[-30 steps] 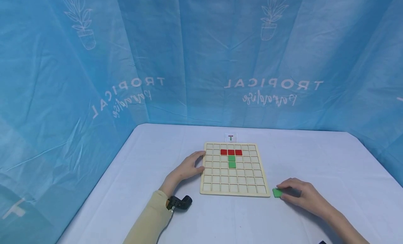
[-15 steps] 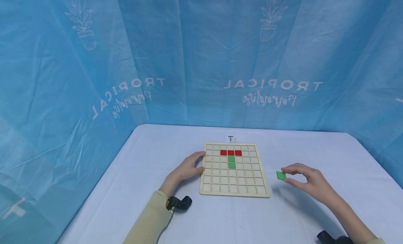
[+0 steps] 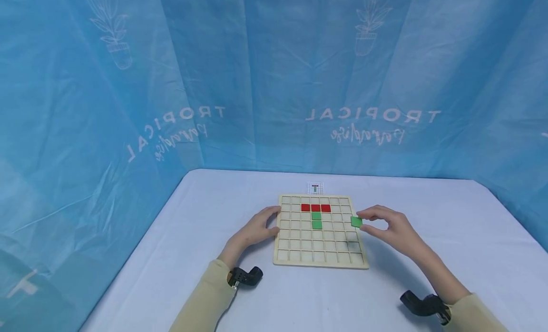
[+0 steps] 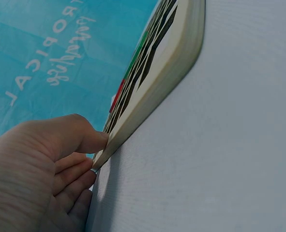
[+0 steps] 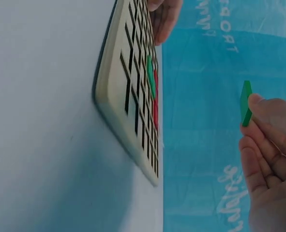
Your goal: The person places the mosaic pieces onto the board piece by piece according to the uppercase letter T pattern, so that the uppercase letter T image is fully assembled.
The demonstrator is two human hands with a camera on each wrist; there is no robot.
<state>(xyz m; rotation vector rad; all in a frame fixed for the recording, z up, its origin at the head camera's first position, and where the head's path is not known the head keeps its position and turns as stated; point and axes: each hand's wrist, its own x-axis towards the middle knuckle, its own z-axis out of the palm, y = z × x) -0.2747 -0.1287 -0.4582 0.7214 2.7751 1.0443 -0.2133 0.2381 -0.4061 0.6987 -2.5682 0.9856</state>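
Observation:
A pale wooden grid board (image 3: 299, 246) lies flat on the table. Three red tiles (image 3: 315, 208) sit side by side in its second row from the far edge, with two green tiles (image 3: 316, 220) in line below the middle one. My right hand (image 3: 391, 229) pinches another green tile (image 3: 356, 221) between thumb and fingertips, held up over the board's right edge; the right wrist view also shows this green tile (image 5: 246, 103) raised. At the board's left edge rests my left hand (image 3: 256, 226), its thumb and fingers touching the rim (image 4: 147, 106).
A small printed card (image 3: 315, 188) with a matching red and green pattern lies just beyond the board. White cloth (image 3: 239, 194) covers the table. Blue printed curtains (image 3: 274, 84) hang behind and at the sides. Each wrist wears a black camera (image 3: 246, 276).
My right hand has lifted the green tile off the table at the board's right and carried it left and away from me to the board's edge. The left hand has stayed put.

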